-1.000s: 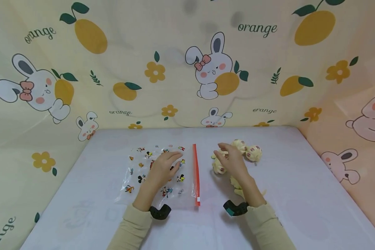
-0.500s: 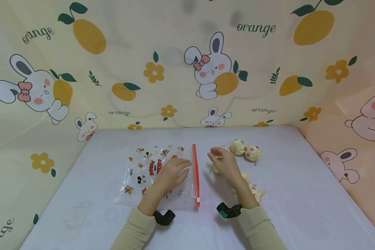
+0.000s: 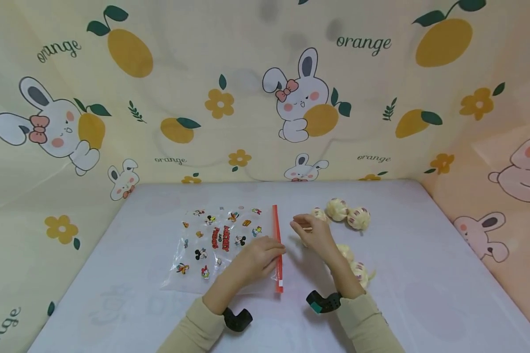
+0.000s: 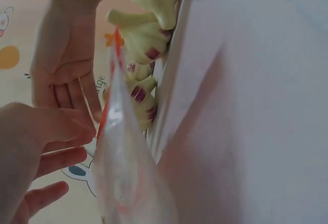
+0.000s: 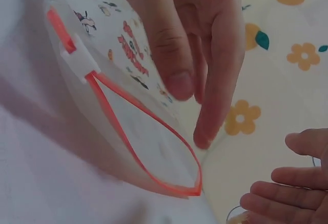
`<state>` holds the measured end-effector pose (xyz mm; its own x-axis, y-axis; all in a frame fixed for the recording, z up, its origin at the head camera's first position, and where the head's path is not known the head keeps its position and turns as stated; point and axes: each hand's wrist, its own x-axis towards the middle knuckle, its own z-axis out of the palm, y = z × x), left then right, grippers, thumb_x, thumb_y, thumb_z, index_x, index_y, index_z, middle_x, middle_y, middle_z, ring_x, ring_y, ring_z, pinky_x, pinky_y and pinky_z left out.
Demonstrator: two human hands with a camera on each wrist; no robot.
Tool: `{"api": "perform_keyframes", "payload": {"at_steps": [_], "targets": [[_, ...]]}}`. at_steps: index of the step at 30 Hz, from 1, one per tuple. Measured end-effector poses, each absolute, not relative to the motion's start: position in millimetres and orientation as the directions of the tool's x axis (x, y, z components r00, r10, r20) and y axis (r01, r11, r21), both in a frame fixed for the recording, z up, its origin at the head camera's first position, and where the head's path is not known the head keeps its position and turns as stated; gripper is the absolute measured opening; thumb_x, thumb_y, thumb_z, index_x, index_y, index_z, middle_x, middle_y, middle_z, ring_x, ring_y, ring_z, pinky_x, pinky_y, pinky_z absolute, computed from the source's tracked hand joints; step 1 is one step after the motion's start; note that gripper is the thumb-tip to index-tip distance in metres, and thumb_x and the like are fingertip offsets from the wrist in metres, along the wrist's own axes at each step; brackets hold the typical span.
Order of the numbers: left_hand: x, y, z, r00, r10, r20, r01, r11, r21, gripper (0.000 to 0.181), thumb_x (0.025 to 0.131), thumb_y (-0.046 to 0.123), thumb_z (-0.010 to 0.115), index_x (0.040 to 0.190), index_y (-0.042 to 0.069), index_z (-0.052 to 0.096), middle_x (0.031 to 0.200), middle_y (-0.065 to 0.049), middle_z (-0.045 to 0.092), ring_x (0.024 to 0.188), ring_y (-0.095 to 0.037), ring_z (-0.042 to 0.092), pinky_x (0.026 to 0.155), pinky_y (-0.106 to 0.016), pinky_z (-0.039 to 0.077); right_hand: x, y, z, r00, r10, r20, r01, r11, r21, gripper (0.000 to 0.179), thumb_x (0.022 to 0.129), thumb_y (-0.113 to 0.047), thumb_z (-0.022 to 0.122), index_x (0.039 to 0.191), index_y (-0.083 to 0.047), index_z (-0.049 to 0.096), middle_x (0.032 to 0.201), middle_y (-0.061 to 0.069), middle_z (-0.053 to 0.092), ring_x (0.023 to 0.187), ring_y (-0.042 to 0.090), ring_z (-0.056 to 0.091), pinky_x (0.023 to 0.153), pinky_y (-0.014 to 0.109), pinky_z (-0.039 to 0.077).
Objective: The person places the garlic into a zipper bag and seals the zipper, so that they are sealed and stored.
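Note:
A clear slider bag [image 3: 190, 280] printed with cartoon figures lies flat on the table, its red zip edge [image 3: 276, 220] towards the right. From the right wrist view the mouth gapes, with the white slider [image 5: 81, 59] at one end. My left hand [image 3: 257, 257] hovers over that zip edge, fingers loosely bent and apart from it in the wrist views. To the right of the bag, my right hand [image 3: 316, 238] is held with straight, empty fingers, close to several garlic bulbs [image 3: 337, 209]. It partly hides one of them.
More garlic bulbs [image 3: 361, 272] sit beside and behind the right forearm. Each wrist carries a black camera mount [image 3: 237, 320]. A patterned cloth [image 3: 243, 63] with rabbits and oranges closes off the back and sides of the white table [image 3: 424, 294].
My left hand has moved right and nearer, from over the bag's middle to its red zip edge. My right hand has shifted slightly left and nearer, away from the garlic bulbs.

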<state>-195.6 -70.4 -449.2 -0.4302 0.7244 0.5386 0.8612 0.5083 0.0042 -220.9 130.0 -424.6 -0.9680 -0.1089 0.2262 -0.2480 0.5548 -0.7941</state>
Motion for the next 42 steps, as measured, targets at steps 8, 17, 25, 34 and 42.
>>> {"api": "perform_keyframes", "payload": {"at_steps": [8, 17, 25, 34, 42], "targets": [[-186.7, -65.8, -448.0, -0.501, 0.782, 0.372, 0.849, 0.528, 0.032, 0.023, 0.087, 0.010, 0.068, 0.109, 0.013, 0.072, 0.114, -0.001, 0.073, 0.114, -0.016, 0.065, 0.109, -0.038, 0.048, -216.9, 129.1, -420.6, -0.965, -0.108, 0.239, -0.258, 0.552, -0.793, 0.030, 0.093, -0.019, 0.063, 0.113, 0.003, 0.065, 0.109, 0.022, 0.071, 0.102, 0.035, 0.069, 0.086, 0.043, 0.059], [-180.5, -63.0, -446.0, -0.583, 0.787, 0.203, 0.809, 0.585, 0.055, 0.018, 0.093, 0.015, 0.062, 0.107, 0.018, 0.073, 0.115, 0.005, 0.072, 0.121, -0.012, 0.061, 0.115, -0.038, 0.041, -212.9, 126.3, -415.3, -0.968, -0.125, 0.215, -0.249, 0.532, -0.809, 0.030, 0.093, -0.020, 0.064, 0.114, 0.001, 0.066, 0.111, 0.020, 0.071, 0.102, 0.033, 0.069, 0.086, 0.042, 0.059], [-183.4, -63.5, -448.3, -0.550, 0.791, 0.268, 0.825, 0.565, 0.026, 0.016, 0.090, 0.013, 0.062, 0.098, 0.019, 0.075, 0.108, 0.005, 0.074, 0.116, -0.012, 0.063, 0.113, -0.037, 0.043, -213.1, 126.9, -416.3, -0.974, -0.148, 0.169, -0.222, 0.536, -0.815, 0.031, 0.093, -0.022, 0.063, 0.115, 0.001, 0.066, 0.109, 0.019, 0.072, 0.098, 0.032, 0.070, 0.076, 0.034, 0.060], [-186.9, -68.1, -447.3, -0.476, 0.783, 0.401, 0.851, 0.525, -0.015, 0.010, 0.083, 0.011, 0.067, 0.085, 0.018, 0.073, 0.096, 0.005, 0.071, 0.102, -0.011, 0.065, 0.109, -0.037, 0.047, -211.6, 126.2, -416.2, -0.979, -0.148, 0.141, -0.198, 0.521, -0.830, 0.030, 0.093, -0.021, 0.063, 0.114, 0.000, 0.066, 0.107, 0.018, 0.072, 0.096, 0.030, 0.070, 0.070, 0.024, 0.057], [-188.2, -71.5, -440.7, -0.428, 0.765, 0.482, 0.862, 0.505, -0.037, 0.009, 0.081, 0.010, 0.069, 0.083, 0.018, 0.072, 0.091, 0.005, 0.070, 0.096, -0.011, 0.065, 0.107, -0.038, 0.049, -212.0, 126.0, -417.1, -0.978, -0.152, 0.140, -0.199, 0.502, -0.842, 0.029, 0.093, -0.020, 0.063, 0.113, 0.001, 0.066, 0.106, 0.019, 0.072, 0.095, 0.030, 0.070, 0.067, 0.021, 0.055]]}}
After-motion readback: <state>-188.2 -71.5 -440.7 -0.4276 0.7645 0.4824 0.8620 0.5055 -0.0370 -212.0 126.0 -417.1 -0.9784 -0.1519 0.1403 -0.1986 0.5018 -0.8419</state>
